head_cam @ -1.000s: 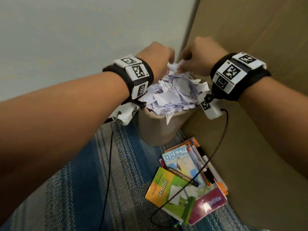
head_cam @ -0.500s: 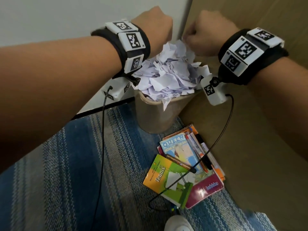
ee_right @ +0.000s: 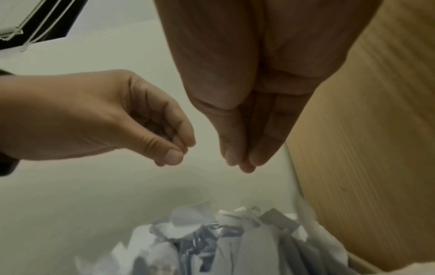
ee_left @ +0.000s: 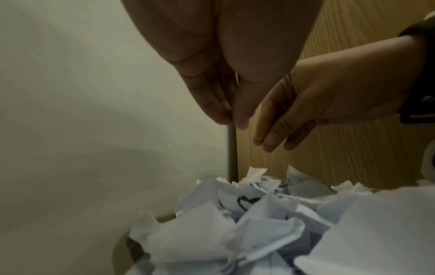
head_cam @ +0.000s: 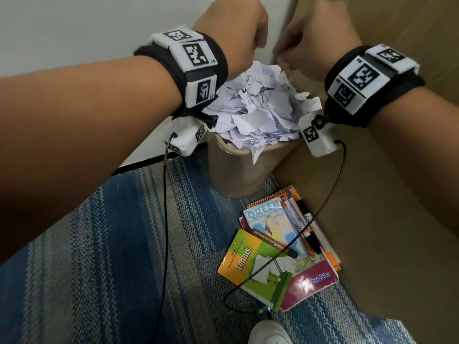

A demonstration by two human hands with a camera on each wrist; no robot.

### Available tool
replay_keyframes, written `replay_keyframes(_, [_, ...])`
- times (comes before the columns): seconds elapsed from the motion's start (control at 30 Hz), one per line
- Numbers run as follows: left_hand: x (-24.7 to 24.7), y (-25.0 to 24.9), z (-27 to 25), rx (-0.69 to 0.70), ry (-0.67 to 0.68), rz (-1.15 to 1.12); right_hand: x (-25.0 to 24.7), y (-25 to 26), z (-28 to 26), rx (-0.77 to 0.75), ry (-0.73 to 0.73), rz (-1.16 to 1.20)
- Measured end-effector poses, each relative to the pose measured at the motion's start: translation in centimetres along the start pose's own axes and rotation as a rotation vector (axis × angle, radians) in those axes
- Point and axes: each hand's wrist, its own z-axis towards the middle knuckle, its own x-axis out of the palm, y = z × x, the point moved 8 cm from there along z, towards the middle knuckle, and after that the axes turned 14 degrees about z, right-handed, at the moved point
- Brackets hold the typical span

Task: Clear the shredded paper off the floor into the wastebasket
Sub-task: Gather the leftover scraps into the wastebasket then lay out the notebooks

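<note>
hands: left hand [head_cam: 231,28] and right hand [head_cam: 320,38] hover over wastebasket [head_cam: 236,175], fingertips bunched, no paper seen in them | shredded paper [head_cam: 258,108]: heaped above rim | tip: keep any drop low, central; heap looks ready to spill, pat down gently

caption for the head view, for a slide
Left hand and right hand above a wastebasket heaped with shredded paper, books alongside
</note>
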Motion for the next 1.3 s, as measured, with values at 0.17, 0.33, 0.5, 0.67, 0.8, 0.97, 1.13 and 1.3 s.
replay_keyframes(0.17, [-0.6, 0.9, 0.0, -0.014, -0.041, -0.028, 0.1, 0.1, 0.1, 0.008, -0.029, 0.044])
replay_keyframes(0.33, [-1.5, 2.2, -0.8, -0.054, -0.083, -0.013, 0.2, 1.6, -0.3, -0.040, -0.062, 0.083])
replay_keyframes(0.5, [-3.4, 2.0, -5.6, -0.064, -0.232, -0.054, -0.9, 4.8, -4.4, -0.134, -0.037, 0.043])
replay_keyframes(0.67, [-0.3, -3.1, -14.9, 0.115, -0.244, -0.106, -0.1, 1.6, -11.7, -0.052, -0.018, 0.062])
replay_keyframes(0.8, [11.8, -9.1, -20.8, 0.387, 0.340, -0.056, 8.2, -7.5, -18.1, 0.244, 0.207, -0.030])
replay_keyframes(0.97, [22.7, -12.7, -24.5, 0.526, 0.684, 0.080, 15.7, -16.4, -26.6, 0.554, 0.516, -0.265])
replay_keyframes(1.13, [25.0, -14.3, -23.8, 0.469, 0.689, 0.083, 16.5, -18.7, -28.2, 0.572, 0.308, -0.283])
replay_keyframes(1.3, [25.5, -13.9, -23.4, 0.472, 0.682, 0.124, 16.7, -20.2, -27.9, 0.531, 0.279, -0.081])
